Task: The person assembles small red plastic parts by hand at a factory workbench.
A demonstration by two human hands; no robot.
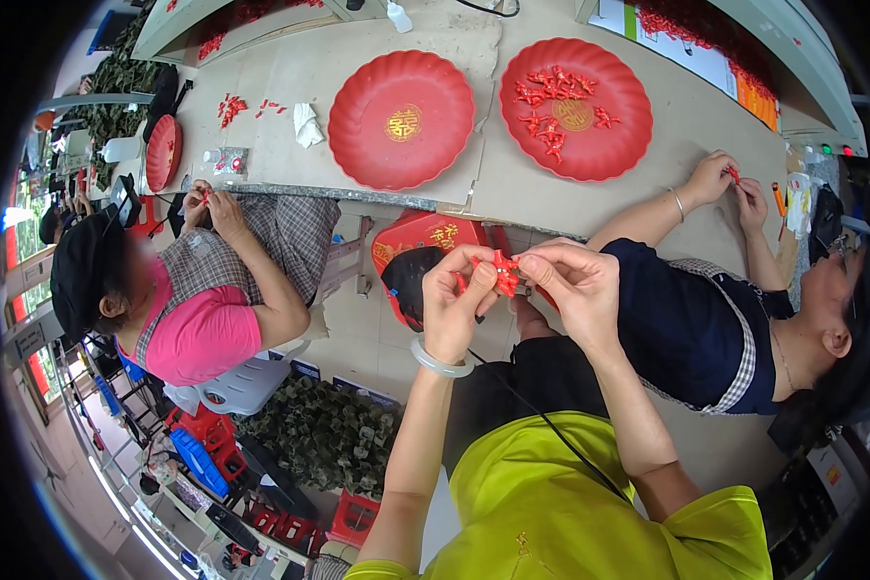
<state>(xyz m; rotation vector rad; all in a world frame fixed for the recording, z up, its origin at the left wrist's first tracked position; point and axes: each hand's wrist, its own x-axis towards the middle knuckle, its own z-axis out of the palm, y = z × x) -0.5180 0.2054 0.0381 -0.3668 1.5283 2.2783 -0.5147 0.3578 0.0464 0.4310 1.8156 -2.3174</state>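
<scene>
Between my two hands is a small red plastic piece (505, 275) with short pointed arms and a few pale specks; its exact kind I cannot make out. My left hand (457, 300), with a pale bangle at the wrist, pinches it from the left. My right hand (578, 290) closes thumb and forefinger at its right side. Both are held above my lap, in front of the table edge. Beyond them, a red scalloped plate (377, 116) bears a gold emblem. To its right, another red plate (609, 145) carries several small red pieces (556, 87).
The long table (290, 174) runs across the front. A crumpled white tissue (306, 126) and loose red pieces (230, 109) lie at its left. A person in pink (208, 324) sits left, another in dark blue (706, 329) right, each handling small red parts. A red box (435, 237) stands below.
</scene>
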